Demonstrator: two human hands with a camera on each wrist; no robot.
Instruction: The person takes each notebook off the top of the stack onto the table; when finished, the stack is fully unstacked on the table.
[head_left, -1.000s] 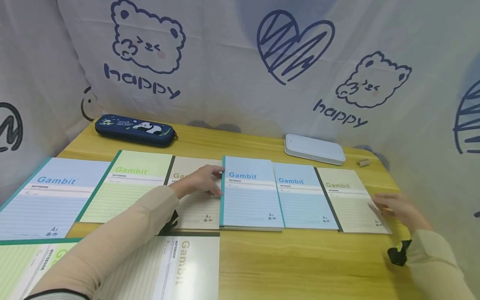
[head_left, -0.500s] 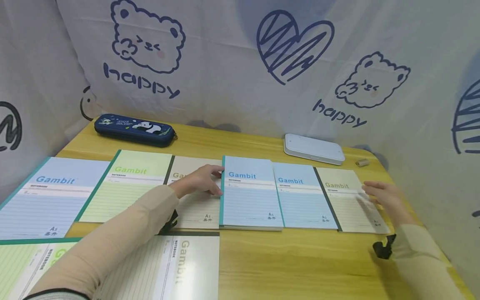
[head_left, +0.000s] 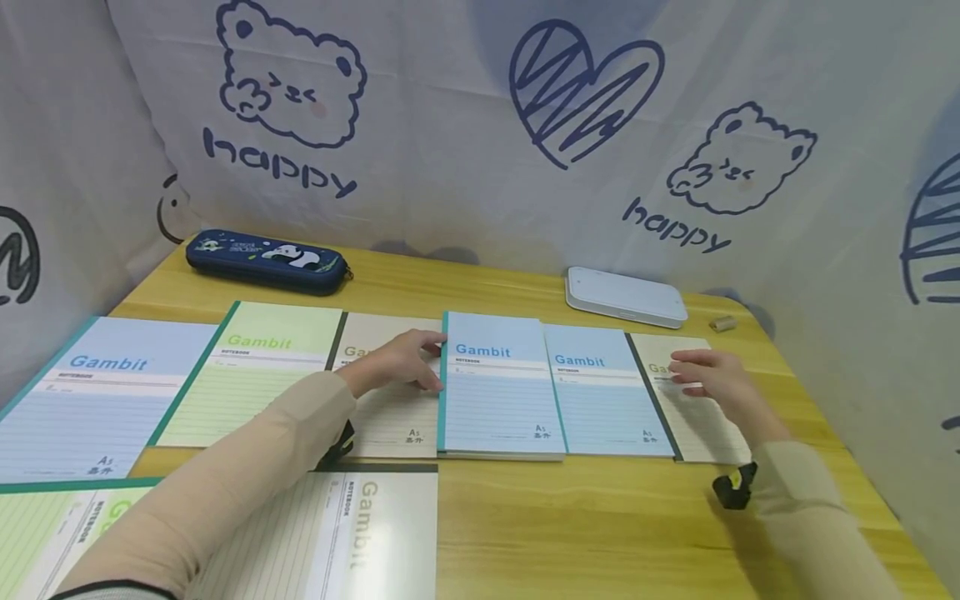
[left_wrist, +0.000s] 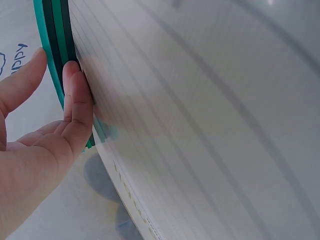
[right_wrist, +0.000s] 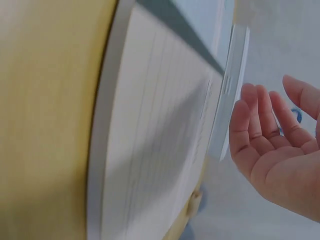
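Observation:
Thumb and fingertips of my left hand point(head_left: 401, 357) touch the spine side of a small notebook stack topped by a blue notebook point(head_left: 498, 387). In the left wrist view the stacked green and dark spines point(left_wrist: 59, 35) meet those fingers. A beige notebook point(head_left: 386, 429) lies under that hand. At the right, my right hand point(head_left: 716, 383) hovers above another beige notebook point(head_left: 705, 425), holding nothing; its fingers are loosely bent in the right wrist view. Between stack and beige notebook lies a second blue notebook point(head_left: 611, 400), its left edge against or under the stack.
Further left lie a green notebook point(head_left: 255, 379) and a blue notebook point(head_left: 105, 392). Turned sideways in front are a beige notebook point(head_left: 360, 533) and a green one point(head_left: 37, 529). Behind stand a panda pencil case point(head_left: 266, 262), a white case point(head_left: 626, 296) and a small tan piece point(head_left: 723, 323).
My right hand has moved left and inward, from the right edge of the beige notebook to above its upper part. The left hand keeps its place at the stack.

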